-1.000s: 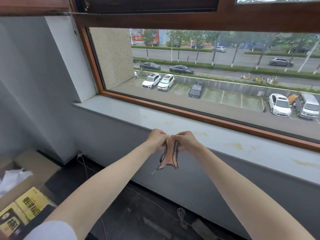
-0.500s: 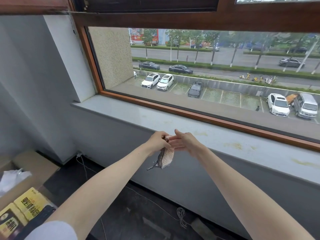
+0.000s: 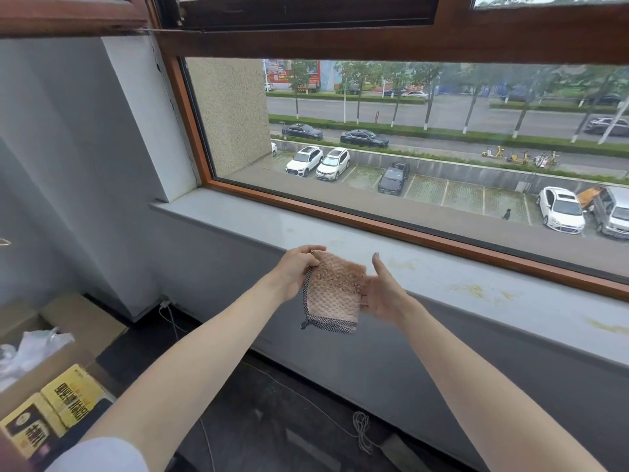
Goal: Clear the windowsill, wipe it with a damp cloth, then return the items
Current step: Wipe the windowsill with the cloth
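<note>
Up close: left hand [image 3: 295, 271] pinches the top corner of the pink cloth [image 3: 335, 294]; right hand [image 3: 384, 296] lies against its other edge, thumb lifted clear, fingers hidden behind the fabric, so it seems to prop rather than grip. Cloth hangs in the air just short of the grey windowsill [image 3: 439, 272], not touching. Risk: that one-corner hold slips, the cloth drops to the floor [image 3: 272, 413] and brings grit back onto the yellowish stains [image 3: 476, 289].

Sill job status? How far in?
Clearing looks done: nothing stands on the visible windowsill. In hand: the left hand grips the cloth by its top corner, the right hand lies open against its edge, off the sill. Left: wiping, since yellowish stains show, then putting things back.
</note>
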`<action>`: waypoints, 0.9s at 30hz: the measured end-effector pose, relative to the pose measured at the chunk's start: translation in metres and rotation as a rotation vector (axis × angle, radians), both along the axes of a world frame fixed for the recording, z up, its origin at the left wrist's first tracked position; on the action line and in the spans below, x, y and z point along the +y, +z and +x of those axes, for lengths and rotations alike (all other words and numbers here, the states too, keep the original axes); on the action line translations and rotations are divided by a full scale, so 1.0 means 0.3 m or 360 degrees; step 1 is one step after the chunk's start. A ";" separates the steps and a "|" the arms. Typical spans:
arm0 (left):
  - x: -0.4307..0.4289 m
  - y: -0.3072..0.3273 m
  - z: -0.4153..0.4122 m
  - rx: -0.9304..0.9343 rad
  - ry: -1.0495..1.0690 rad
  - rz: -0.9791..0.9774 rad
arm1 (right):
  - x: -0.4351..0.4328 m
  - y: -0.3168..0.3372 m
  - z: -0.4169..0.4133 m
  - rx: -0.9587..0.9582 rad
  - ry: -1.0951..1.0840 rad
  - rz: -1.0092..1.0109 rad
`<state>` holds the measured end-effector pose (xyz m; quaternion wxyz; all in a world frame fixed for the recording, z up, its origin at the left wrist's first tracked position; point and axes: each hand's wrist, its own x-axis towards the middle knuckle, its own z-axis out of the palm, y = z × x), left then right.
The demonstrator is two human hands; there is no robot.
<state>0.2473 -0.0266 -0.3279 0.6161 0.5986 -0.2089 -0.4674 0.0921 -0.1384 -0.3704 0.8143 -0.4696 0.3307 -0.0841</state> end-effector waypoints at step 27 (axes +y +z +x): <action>0.049 -0.077 -0.108 -0.0748 -0.0162 0.0435 | 0.026 0.080 -0.033 0.0759 0.0168 -0.1210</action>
